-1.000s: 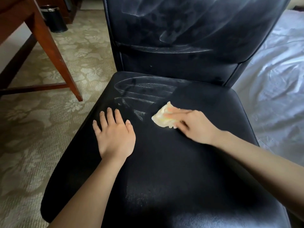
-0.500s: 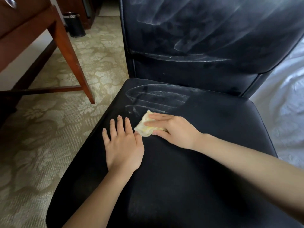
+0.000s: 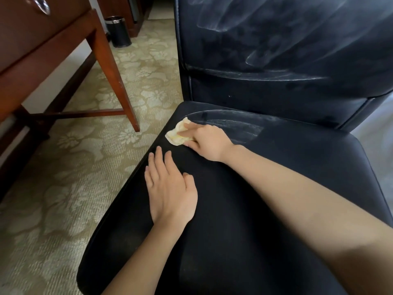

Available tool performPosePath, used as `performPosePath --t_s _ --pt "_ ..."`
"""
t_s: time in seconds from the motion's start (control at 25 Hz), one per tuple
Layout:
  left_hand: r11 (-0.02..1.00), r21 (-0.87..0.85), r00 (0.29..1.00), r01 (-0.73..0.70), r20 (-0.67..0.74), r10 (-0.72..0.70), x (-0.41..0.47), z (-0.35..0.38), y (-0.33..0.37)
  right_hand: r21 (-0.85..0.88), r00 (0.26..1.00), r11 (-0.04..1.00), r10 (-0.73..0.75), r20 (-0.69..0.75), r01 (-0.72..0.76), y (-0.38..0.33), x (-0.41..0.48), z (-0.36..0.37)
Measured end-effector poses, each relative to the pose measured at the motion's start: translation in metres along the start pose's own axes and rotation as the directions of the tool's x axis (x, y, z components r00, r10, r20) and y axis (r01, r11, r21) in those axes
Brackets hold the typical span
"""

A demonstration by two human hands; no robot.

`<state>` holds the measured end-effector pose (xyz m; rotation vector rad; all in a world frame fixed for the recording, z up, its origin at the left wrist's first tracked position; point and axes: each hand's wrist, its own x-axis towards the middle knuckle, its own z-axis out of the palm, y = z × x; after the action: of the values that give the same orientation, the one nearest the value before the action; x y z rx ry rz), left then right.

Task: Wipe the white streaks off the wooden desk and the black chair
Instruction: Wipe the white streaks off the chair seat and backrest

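At the seat's rear left edge, the right hand (image 3: 205, 142) grips a wadded yellow cloth (image 3: 176, 135) against the black chair (image 3: 287, 167), beside hazy white streaks (image 3: 234, 126). The left hand (image 3: 170, 192) lies flat on the seat, fingers straight.

Two grips, mine: left grip (image 3: 170, 194) near, right grip (image 3: 207, 143) farther. One yellow cloth (image 3: 176, 135). One black chair (image 3: 276, 209). One wooden table (image 3: 53, 45), far left. One dark bin (image 3: 118, 31), far. One seat streak patch (image 3: 234, 126); several backrest streaks (image 3: 265, 28).
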<state>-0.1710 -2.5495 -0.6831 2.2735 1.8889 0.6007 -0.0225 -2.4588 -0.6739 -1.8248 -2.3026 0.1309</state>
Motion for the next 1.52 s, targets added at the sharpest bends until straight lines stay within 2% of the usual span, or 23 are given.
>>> performPosePath --t_s 0.12,0.2,0.36,0.52,0.64,0.76,0.84,0.92,1.04,1.12,1.16,1.2,1.28,1.36,1.52 --pt "1.000 0.000 0.999 0.015 -0.044 -0.015 -0.001 0.000 -0.002 0.220 0.976 0.951 -0.216 -0.021 0.216 0.009 -0.033 -0.007" --pt "1.000 0.012 1.000 0.016 -0.013 -0.015 -0.002 0.000 -0.002 0.275 0.960 0.920 -0.276 -0.050 0.279 0.008 -0.059 -0.011" --pt "0.997 0.071 0.996 -0.035 0.089 0.029 -0.003 -0.002 -0.002 0.326 0.959 0.902 -0.269 -0.087 0.282 0.007 -0.110 -0.017" --pt "0.988 0.142 0.987 -0.054 0.159 0.031 -0.003 -0.004 0.000 0.286 0.965 0.923 -0.240 -0.101 0.259 0.016 -0.143 -0.024" --pt "0.984 0.170 0.983 -0.059 0.184 0.027 -0.003 -0.005 0.001 0.258 0.987 0.956 -0.114 -0.114 0.140 0.028 -0.141 -0.036" --pt "0.982 0.180 0.982 -0.061 0.189 0.027 -0.003 -0.006 0.001 0.190 0.980 0.968 0.181 -0.080 -0.164 0.057 -0.129 -0.047" --pt "0.979 0.193 0.982 -0.067 0.189 0.030 -0.003 -0.006 0.001 0.066 0.897 0.899 0.437 -0.067 -0.433 0.088 -0.123 -0.050" --pt "0.980 0.187 0.984 -0.071 0.175 0.038 -0.003 -0.006 0.000 0.022 0.775 0.779 0.626 -0.086 -0.627 0.113 -0.121 -0.053" --pt "0.980 0.183 0.984 -0.075 0.171 0.043 -0.004 -0.006 0.000 0.063 0.605 0.614 0.787 -0.123 -0.787 0.131 -0.112 -0.055" --pt "0.979 0.189 0.985 -0.074 0.169 0.042 -0.002 -0.005 0.002 0.124 0.556 0.575 0.815 -0.162 -0.808 0.129 -0.100 -0.054" --pt "0.979 0.190 0.985 -0.073 0.170 0.041 -0.001 -0.006 0.003 0.135 0.567 0.589 0.806 -0.173 -0.797 0.122 -0.094 -0.052" --pt "0.979 0.190 0.983 -0.069 0.178 0.035 -0.001 -0.006 0.003 0.123 0.615 0.634 0.772 -0.162 -0.764 0.114 -0.088 -0.049" --pt "0.980 0.189 0.981 -0.068 0.191 0.031 -0.002 -0.007 0.004 0.090 0.762 0.769 0.640 -0.101 -0.633 0.091 -0.077 -0.042" --pt "0.981 0.184 0.981 -0.066 0.191 0.030 -0.003 -0.006 0.003 0.096 0.867 0.867 0.494 -0.060 -0.488 0.061 -0.065 -0.036" --pt "0.979 0.186 0.982 -0.077 0.182 0.043 -0.003 -0.006 0.002 0.141 0.976 0.966 0.220 -0.010 -0.216 0.001 -0.054 -0.028"
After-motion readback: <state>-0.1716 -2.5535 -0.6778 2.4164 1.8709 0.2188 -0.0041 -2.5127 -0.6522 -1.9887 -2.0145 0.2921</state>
